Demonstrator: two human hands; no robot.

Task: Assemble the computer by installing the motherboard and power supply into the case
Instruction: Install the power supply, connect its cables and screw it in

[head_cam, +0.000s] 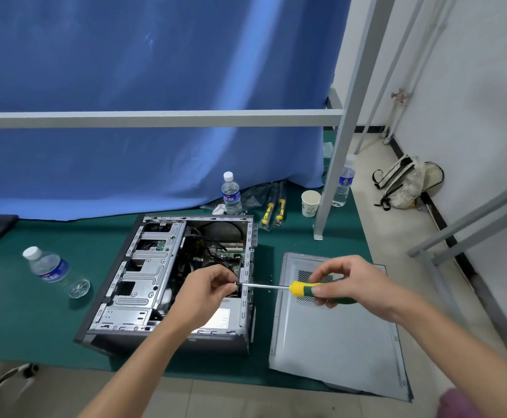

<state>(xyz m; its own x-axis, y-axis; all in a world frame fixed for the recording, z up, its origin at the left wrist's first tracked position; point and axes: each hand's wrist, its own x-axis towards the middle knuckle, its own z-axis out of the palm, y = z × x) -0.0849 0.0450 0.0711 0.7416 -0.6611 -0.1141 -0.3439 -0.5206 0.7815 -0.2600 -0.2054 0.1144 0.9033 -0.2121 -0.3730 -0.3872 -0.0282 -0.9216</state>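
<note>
**Screw being readied at the case's right wall**

Blue curtain [143, 86] hung behind a green tabletop [20, 312]. On it the case [143, 285] lay on its side, open face up, long axis running near to far, with its removed side panel [336, 336] flat to the right. By my judgement, motherboard [216, 254] and power supply [219, 319] already sat inside; fastening and closing remained. The right hand [352, 282] gripped the screwdriver [294, 288], which lay level, its tip pointing left. The left hand [207, 291] pinched at that tip, probably on a screw too small to make out. Bottles [50, 270] stood around.
</note>
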